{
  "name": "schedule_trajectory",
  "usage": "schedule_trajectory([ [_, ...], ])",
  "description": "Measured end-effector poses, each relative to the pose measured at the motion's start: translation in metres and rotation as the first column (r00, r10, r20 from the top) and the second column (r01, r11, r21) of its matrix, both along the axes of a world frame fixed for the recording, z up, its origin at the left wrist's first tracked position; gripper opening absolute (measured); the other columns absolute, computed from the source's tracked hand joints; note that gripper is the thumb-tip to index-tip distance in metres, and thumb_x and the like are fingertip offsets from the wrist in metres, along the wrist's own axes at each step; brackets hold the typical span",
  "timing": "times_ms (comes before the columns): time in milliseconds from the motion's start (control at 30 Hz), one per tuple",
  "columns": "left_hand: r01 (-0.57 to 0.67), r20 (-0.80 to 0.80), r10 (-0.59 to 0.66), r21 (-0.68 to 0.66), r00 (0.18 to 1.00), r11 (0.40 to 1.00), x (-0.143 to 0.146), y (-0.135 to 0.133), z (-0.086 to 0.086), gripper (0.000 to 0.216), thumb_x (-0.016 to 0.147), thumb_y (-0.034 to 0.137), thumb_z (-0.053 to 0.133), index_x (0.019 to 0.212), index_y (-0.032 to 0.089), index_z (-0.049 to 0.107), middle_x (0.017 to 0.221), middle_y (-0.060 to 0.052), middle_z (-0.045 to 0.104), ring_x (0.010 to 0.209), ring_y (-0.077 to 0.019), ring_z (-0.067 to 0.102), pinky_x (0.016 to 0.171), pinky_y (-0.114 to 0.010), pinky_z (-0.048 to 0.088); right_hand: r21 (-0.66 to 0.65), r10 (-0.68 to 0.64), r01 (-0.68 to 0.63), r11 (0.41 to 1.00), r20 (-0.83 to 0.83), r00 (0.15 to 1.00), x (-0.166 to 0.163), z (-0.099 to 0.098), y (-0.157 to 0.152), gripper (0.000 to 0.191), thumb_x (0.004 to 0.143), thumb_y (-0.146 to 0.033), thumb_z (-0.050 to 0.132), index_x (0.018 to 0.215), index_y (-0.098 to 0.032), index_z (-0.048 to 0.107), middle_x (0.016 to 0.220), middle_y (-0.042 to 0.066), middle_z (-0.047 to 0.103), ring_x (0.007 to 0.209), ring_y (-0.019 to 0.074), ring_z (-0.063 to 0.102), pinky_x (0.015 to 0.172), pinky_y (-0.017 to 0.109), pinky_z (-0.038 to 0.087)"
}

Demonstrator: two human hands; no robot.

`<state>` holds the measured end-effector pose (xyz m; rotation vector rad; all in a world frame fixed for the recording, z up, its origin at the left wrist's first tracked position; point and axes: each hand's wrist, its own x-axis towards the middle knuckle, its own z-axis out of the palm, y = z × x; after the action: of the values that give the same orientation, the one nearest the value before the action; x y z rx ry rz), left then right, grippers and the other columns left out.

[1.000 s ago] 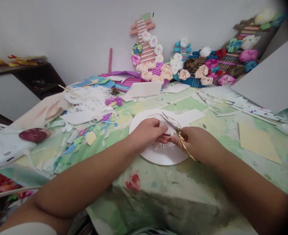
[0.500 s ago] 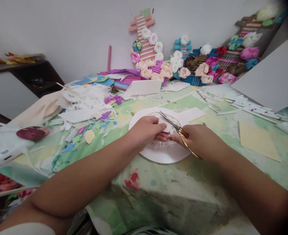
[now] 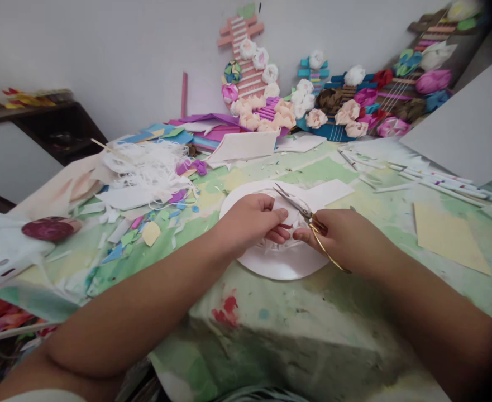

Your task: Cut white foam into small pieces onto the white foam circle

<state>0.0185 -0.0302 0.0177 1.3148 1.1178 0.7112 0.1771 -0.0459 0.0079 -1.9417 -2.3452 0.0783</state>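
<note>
My right hand (image 3: 342, 237) is closed around the gold handles of a pair of scissors (image 3: 300, 207), whose slim blades point up and left. Between the thumb and fingers of my left hand (image 3: 258, 220) is a small white paper piece (image 3: 285, 215), partly covered by the fingers. The blades lie beside this piece; whether they touch it I cannot tell. Beneath both hands a white guitar-shaped board (image 3: 279, 268) lies flat, its neck pointing right. Whitish strips or string rest on its middle, mostly hidden by my hands.
White string (image 3: 145, 170) is heaped at the back left, near coloured paper scraps (image 3: 132, 237). A white glue-gun-like device (image 3: 3, 251) lies far left. Flower-covered paper guitars (image 3: 266, 109) lean on the wall. White sticks (image 3: 434, 181) and a yellow sheet (image 3: 450, 237) lie right.
The scissors and my right hand have shifted slightly right, away from my left hand. The camera view has moved a little. My left hand keeps its pinch on the paper.
</note>
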Motion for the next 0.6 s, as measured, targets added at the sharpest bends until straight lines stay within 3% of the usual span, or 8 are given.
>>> schedule_trajectory([
  [433, 0.054, 0.053, -0.051, -0.042, 0.997, 0.998, 0.0017, -0.0006, -0.0024, 0.009, 0.067, 0.017, 0.051, 0.059, 0.012, 0.047, 0.054, -0.004, 0.058, 0.047, -0.0078, 0.054, 0.048, -0.02, 0.046, 0.004, -0.032, 0.032, 0.999, 0.022, 0.999, 0.001, -0.0003, 0.0021, 0.043, 0.066, -0.057, 0.034, 0.051, -0.019, 0.046, 0.048, 0.002, 0.048, 0.041, 0.0101, 0.036, 0.041, 0.023, 0.02],
  [600, 0.019, 0.017, -0.019, -0.029, 1.0, 0.999, 0.001, 0.0024, -0.0041, 0.008, 0.064, 0.019, 0.05, 0.06, 0.013, 0.047, 0.051, -0.003, 0.055, 0.046, -0.0085, 0.053, 0.046, -0.02, 0.045, -0.035, -0.034, 0.034, 0.999, 0.01, 0.999, 0.0016, -0.0007, 0.0044, 0.045, 0.063, -0.06, 0.035, 0.05, -0.019, 0.045, 0.047, 0.002, 0.048, 0.041, 0.0103, 0.036, 0.04, 0.023, 0.02],
])
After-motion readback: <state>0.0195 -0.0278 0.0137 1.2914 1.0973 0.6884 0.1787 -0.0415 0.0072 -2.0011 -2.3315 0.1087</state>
